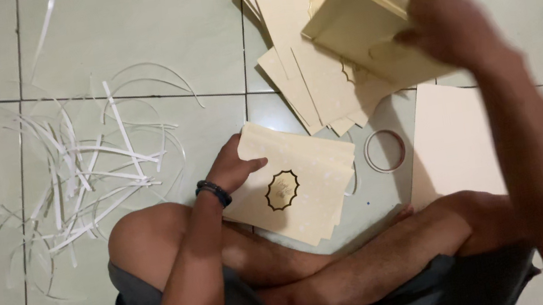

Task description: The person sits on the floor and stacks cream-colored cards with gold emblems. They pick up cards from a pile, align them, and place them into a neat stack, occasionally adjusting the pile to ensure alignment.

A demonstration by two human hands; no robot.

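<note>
I sit cross-legged on a pale tiled floor. My left hand [234, 167], with a dark bracelet at the wrist, grips the left edge of a cream folded card [298, 181] that bears a gold-edged emblem window. It rests over my knee. My right hand [444, 27] is raised and blurred, holding a second cream folded card [357, 26] above a spread pile of similar cards [319, 87] on the floor ahead.
A heap of thin white paper strips [83, 175] lies on the tiles to the left. A ring of tape [385, 150] sits between the cards. A plain cream sheet [455, 145] lies to the right, by my knee.
</note>
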